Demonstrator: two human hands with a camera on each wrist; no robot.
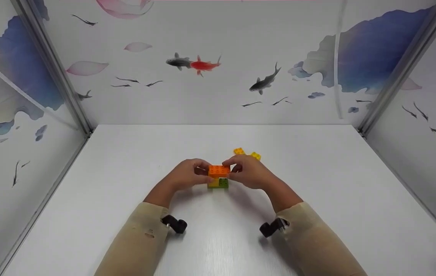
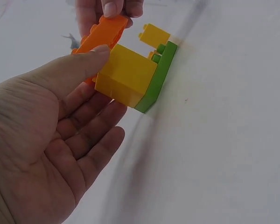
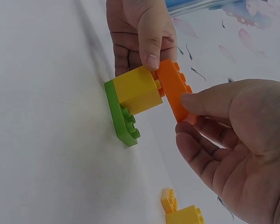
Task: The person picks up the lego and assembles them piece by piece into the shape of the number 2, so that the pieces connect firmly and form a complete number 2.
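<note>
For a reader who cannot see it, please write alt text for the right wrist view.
Two hands hold an orange brick against the top of a yellow block, which sits on a green plate on the white table. The right hand pinches the orange brick; the left hand steadies the stack.

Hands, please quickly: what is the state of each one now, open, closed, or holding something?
Left hand: pinches the orange brick with its thumb and fingers.
Right hand: pinches the same orange brick at its other end, atop the yellow block.
</note>
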